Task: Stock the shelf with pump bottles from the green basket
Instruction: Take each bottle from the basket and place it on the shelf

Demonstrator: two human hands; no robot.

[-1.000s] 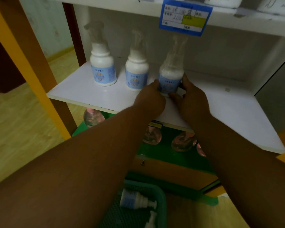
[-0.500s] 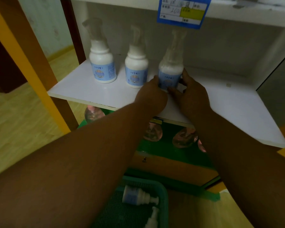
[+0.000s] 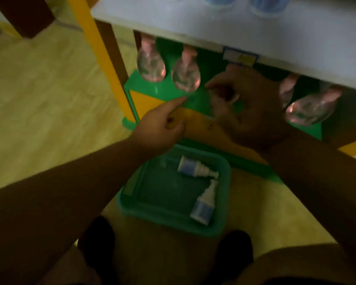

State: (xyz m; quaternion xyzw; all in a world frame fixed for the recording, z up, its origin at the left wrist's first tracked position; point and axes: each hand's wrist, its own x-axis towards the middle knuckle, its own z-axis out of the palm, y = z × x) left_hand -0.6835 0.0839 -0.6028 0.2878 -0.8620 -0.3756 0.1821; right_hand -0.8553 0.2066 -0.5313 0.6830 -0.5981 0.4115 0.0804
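Observation:
The green basket (image 3: 224, 202) stands on the floor between my feet. Two white pump bottles with blue labels lie in it: one (image 3: 195, 169) at the far side, one (image 3: 203, 204) near the right wall. My left hand (image 3: 160, 126) hangs above the basket's far edge, forefinger stretched out, holding nothing. My right hand (image 3: 247, 108) hovers to its right, below the white shelf (image 3: 193, 27), fingers loosely curled and empty. The bases of the shelved bottles (image 3: 267, 3) show blurred at the top edge.
Clear round bottles with pink caps (image 3: 185, 77) stand on the green lower shelf (image 3: 144, 87) behind my hands. A yellow post (image 3: 103, 58) rises at the left. A price tag (image 3: 239, 57) hangs on the white shelf's front edge. My dark shoes (image 3: 97, 239) flank the basket.
Both hands have let go of the third bottle on the shelf and dropped toward the basket. My view has tilted down from the shelf to the floor.

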